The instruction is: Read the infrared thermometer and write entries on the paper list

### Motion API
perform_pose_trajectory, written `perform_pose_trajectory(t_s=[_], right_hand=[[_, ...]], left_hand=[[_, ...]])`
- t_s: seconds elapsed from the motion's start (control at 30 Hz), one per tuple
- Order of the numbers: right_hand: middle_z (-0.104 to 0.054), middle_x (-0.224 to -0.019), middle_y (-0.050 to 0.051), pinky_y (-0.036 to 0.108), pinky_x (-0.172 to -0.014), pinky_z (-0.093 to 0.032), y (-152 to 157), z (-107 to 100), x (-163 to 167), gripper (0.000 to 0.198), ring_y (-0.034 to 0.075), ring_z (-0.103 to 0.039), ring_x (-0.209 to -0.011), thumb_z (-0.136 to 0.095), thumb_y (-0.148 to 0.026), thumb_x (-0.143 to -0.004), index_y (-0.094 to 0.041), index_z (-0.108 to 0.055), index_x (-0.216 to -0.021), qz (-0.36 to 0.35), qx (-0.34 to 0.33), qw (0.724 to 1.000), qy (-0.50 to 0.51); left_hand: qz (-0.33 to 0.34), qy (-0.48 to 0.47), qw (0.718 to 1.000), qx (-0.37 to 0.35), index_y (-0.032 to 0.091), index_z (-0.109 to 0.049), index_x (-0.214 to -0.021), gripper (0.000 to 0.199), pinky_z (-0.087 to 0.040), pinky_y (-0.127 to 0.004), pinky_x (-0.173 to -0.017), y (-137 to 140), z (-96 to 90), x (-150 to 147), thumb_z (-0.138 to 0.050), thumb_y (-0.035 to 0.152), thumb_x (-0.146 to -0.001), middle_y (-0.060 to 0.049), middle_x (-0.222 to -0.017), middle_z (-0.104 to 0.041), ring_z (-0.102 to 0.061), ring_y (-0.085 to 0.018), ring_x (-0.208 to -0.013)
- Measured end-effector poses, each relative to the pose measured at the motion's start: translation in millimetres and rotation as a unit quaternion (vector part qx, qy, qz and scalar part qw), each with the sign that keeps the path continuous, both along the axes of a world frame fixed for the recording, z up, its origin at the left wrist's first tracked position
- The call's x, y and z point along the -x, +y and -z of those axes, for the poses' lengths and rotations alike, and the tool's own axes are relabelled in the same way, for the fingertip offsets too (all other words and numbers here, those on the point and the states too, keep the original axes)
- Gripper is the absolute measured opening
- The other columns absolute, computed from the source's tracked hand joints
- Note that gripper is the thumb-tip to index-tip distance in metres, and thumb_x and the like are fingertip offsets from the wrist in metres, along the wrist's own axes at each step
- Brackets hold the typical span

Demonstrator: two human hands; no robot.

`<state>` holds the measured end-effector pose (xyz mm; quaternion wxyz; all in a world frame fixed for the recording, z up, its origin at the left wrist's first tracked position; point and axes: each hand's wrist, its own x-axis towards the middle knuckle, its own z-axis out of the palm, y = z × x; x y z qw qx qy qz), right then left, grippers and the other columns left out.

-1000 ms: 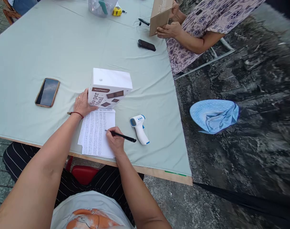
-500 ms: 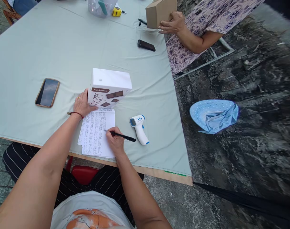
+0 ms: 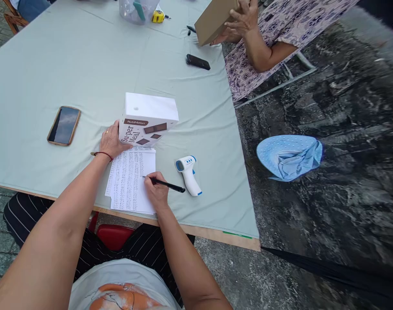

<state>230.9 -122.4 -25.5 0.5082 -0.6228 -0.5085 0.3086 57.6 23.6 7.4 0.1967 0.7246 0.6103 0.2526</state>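
Observation:
My right hand (image 3: 156,191) is closed around a black pen (image 3: 169,185), its tip on the densely written right part of a paper sheet (image 3: 127,183). More paper shows under the sheet's left edge. My left hand (image 3: 111,141) grips the lower left edge of a white "Super Meal" carton (image 3: 151,106), thumb across the front at the paper's top. The carton stands upright just beyond the paper. Right of the pen lies a white and blue infrared thermometer (image 3: 188,175).
A smartphone (image 3: 63,125) lies left on the cloth-covered table (image 3: 96,64). Farther off are a black device (image 3: 198,62), a yellow tape measure (image 3: 158,16) and a clear tub (image 3: 131,13). Another person's hands (image 3: 243,23) hold a cardboard box (image 3: 215,21). A blue hat (image 3: 289,157) lies off the table's right.
The other person has tilted and lifted the cardboard box, and a second hand of theirs now shows on it. My pen tip has shifted very slightly; my left hand and the carton stay put.

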Motion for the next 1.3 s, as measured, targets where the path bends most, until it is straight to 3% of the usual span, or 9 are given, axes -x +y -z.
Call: perform_pose_trajectory(t_s=[0.97, 1.13, 1.3], right_hand=[[-0.047, -0.058, -0.006, 0.027, -0.058, -0.038, -0.4, 3.3, -1.3, 0.008, 0.012, -0.044, -0.058, -0.051, -0.024, -0.071, -0.022, -0.048, -0.064, 0.017, -0.003, 1.000, -0.001], [-0.058, -0.074, -0.001, 0.028, -0.066, -0.044, -2.3, 3.0, -3.3, 0.012, 0.014, -0.054, -0.069, -0.052, -0.033, -0.083, -0.021, -0.055, -0.083, 0.090, -0.053, 0.994, -0.010], [-0.063, -0.085, 0.003, 0.033, -0.076, -0.048, -1.9, 3.5, -6.8, 0.023, 0.017, -0.060, -0.079, -0.047, -0.035, -0.090, -0.021, -0.058, -0.104, 0.084, -0.073, 0.991, -0.080]], left_hand=[[0.004, 0.005, 1.000, 0.000, 0.025, -0.027, -0.142, 0.097, -0.037, -0.052, -0.105, 0.0, 0.4, 0.7, -0.080, 0.039, -0.062, -0.011, -0.135, -0.053, -0.047, -0.033, -0.127], [0.011, 0.001, 1.000, -0.003, 0.025, -0.029, -0.143, 0.089, -0.037, -0.051, -0.105, 1.1, 2.7, 2.3, -0.074, 0.045, -0.069, -0.010, -0.136, -0.053, -0.047, -0.033, -0.127], [0.010, -0.020, 1.000, -0.003, 0.025, -0.028, -0.145, 0.078, -0.035, -0.050, -0.107, 4.3, 7.9, 3.9, -0.058, 0.057, -0.081, -0.011, -0.142, -0.050, -0.044, -0.032, -0.132]])
